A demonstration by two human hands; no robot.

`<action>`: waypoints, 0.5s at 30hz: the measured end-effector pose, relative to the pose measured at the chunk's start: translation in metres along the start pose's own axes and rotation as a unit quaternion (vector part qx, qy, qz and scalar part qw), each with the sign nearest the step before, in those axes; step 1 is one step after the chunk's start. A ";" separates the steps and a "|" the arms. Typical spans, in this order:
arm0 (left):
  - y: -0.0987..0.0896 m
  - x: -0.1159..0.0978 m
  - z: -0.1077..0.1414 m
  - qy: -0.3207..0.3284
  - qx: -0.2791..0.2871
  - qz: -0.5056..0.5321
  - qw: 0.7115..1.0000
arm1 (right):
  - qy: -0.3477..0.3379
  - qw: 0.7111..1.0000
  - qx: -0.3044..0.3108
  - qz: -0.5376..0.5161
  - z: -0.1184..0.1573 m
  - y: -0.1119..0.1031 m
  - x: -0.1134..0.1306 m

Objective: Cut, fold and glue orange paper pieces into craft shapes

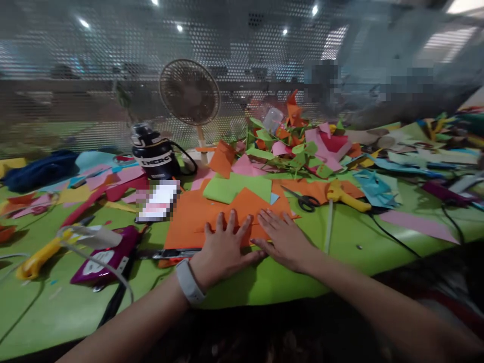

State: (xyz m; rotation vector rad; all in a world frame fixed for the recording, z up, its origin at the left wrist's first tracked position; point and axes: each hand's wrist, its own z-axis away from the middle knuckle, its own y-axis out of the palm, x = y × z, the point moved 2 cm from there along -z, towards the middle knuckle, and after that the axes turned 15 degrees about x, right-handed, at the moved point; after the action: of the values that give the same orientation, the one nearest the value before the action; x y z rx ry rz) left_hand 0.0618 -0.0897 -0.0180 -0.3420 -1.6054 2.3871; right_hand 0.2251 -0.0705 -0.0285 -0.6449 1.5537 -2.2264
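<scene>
Orange paper (185,217) lies in overlapping pieces on the green tabletop in front of me. My left hand (223,247) presses on it with fingers spread, and a pale band circles that wrist. Flat beside it, my right hand (283,237) rests on the same paper with fingers stretched out. The two thumbs come close together at the paper's near edge. A box cutter (177,253) lies just left of my left hand, partly covered by it. Light green paper (242,187) lies beyond my fingertips. Black scissors (306,200) sit past my right hand.
A yellow glue gun (346,195) stands to the right, another yellow glue gun (47,254) at left with a purple power bank (108,257). A phone (159,200), a dark bottle (155,154), a fan (189,93) and heaped coloured paper (328,143) are farther back.
</scene>
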 end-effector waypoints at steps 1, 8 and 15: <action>0.000 0.000 0.000 -0.004 -0.001 -0.005 1.000 | -0.003 1.000 -0.001 -0.003 0.000 0.000 0.000; -0.002 0.001 0.001 -0.011 0.004 -0.029 1.000 | -0.012 1.000 0.006 -0.009 0.002 -0.002 -0.003; 0.000 0.016 0.010 -0.021 -0.006 -0.013 1.000 | 0.016 1.000 0.009 -0.025 0.013 -0.004 -0.024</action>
State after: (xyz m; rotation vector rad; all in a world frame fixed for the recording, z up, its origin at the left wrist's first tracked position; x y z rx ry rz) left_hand 0.0440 -0.0928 -0.0153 -0.2736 -1.6328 2.3816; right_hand 0.2521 -0.0670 -0.0243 -0.6546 1.5470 -2.2953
